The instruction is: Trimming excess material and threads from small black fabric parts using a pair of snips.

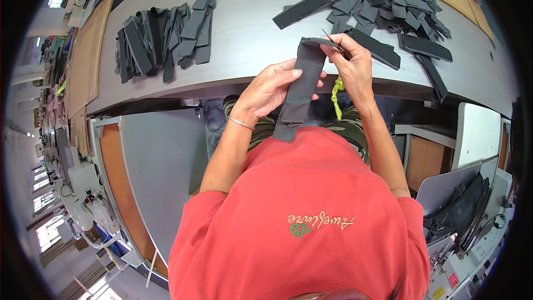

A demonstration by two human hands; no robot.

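My left hand (272, 86) is closed around a dark grey fabric strip (305, 80), thumb on top and fingers behind it. The strip hangs lengthwise toward my red shirt, and its far end folds over to the right. At that folded end, the thumb and fingers of my right hand (356, 69) pinch the fabric. A thin dark pointed tool, apparently thread snips (327, 35), pokes out from the same hand, mostly hidden by the fingers. Below this hand dangles a knotted yellow-green cord (336, 98); where it is tied is hidden.
On the pale table (244, 28), a row of dark grey strips (161, 39) lies at the left. A loose heap of similar strips (383, 0) spreads across the far right, with several single strips nearer me. Brown cardboard (89, 50) stands along the left edge. The table's front edge crosses beneath my hands.
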